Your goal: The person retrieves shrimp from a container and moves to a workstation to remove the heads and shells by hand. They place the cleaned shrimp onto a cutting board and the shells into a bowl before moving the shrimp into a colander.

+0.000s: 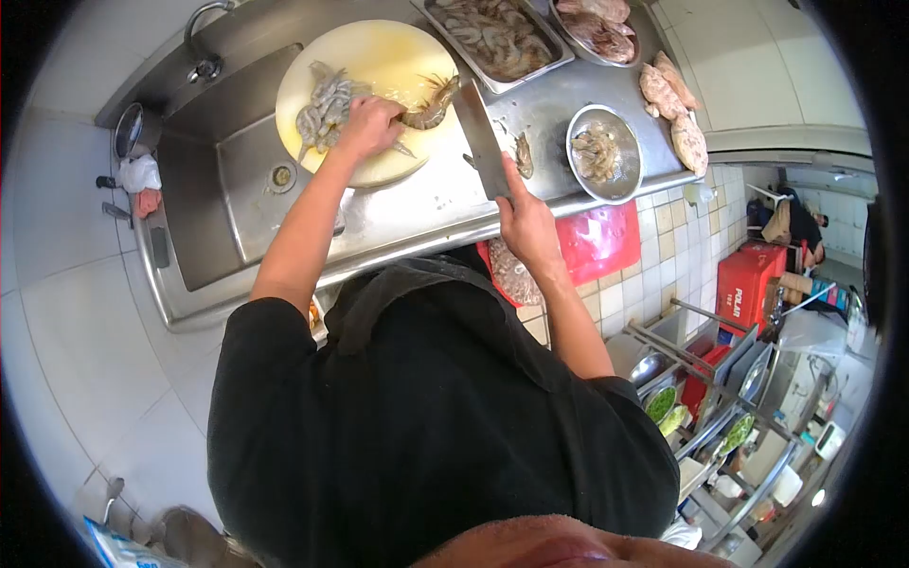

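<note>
Left hand [374, 123] is curling beside a striped shrimp [434, 109]; right hand [527, 222] is gripping a cleaver [485, 142].
On the round board [383, 47], the shrimp is lying right of a grey shrimp pile [327, 104]; whether the left hand is pinching it, one cannot tell. The blade is extending beside the board.

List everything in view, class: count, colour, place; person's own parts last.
Sink: 1, silver, left.
Faucet: 1, silver, behind sink.
Counter: 1, silver, right of sink.
Cutting board: 1, pale yellow, partly over sink.
Shrimp pile: uncounted, grey, on board.
Whole shrimp: 1, brownish, board's right side.
Cleaver: 1, grey, right of board.
Shrimp tray: 1, silver, back of counter.
Shrimp bowl: 1, silver, counter's near edge.
Food bowl: 1, silver, counter's back right.
Food pieces: several, pinkish, counter's right end.
POLAR box: 1, red, right background.
Other items: uncounted, mixed, lower right.
Left hand: 1, bare, over board.
Right hand: 1, bare, gripping cleaver.
</note>
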`<state>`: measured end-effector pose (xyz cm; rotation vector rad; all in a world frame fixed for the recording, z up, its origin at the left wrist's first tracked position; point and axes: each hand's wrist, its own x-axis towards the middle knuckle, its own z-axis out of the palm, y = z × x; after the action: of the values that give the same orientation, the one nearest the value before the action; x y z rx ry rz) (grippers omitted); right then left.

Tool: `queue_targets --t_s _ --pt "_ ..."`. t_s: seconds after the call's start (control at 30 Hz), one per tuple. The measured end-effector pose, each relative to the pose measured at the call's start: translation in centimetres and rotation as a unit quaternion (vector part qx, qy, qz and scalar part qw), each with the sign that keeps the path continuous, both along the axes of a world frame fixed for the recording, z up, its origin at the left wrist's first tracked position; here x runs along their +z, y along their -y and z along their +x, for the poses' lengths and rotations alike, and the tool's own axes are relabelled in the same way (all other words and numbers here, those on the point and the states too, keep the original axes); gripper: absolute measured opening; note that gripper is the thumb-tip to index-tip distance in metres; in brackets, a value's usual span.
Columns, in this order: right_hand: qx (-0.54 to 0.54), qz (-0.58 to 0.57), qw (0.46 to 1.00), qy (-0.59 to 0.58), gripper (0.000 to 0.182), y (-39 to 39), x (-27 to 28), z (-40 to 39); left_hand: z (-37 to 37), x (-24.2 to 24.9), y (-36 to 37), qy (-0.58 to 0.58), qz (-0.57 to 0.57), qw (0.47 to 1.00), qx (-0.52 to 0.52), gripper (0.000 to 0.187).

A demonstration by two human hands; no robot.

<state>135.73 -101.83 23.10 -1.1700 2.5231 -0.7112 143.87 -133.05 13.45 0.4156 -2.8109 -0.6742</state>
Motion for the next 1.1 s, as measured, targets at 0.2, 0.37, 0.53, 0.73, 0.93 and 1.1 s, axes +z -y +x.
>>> queue_targets --t_s 0.2,0.37,0.53,0.73,0.93,1.1 --pt "0.039 -0.079 0.994 -0.068 0.071 3.0 3.4 1.4 0.6 -1.8 0.3 -0.060 0.013 0.997 0.044 0.020" --pt "0.071 0.172 0.981 -0.061 0.073 4.2 -1.8 1.4 0.6 -2.2 0.0 -0.074 -0.009 0.995 0.067 0.017" --pt "0.003 0.095 0.995 0.026 0.072 2.7 2.4 0.6 -0.5 -2.3 -0.3 -0.013 -0.053 0.990 0.130 0.018" --pt "-0.168 -0.029 0.976 0.137 0.073 -4.2 0.4 -0.6 -6.1 -0.8 -6.2 -0.023 -0.016 0.976 0.217 0.032" --pt "-0.345 -0.049 0.898 0.269 0.072 -11.0 -0.4 -0.4 -8.3 -2.8 -10.2 -0.091 -0.007 0.994 0.067 0.037" --pt "-0.368 -0.117 0.902 0.192 0.071 -16.6 -3.8 0.4 -10.7 -3.4 -15.7 -0.029 -0.084 0.994 -0.068 0.035"
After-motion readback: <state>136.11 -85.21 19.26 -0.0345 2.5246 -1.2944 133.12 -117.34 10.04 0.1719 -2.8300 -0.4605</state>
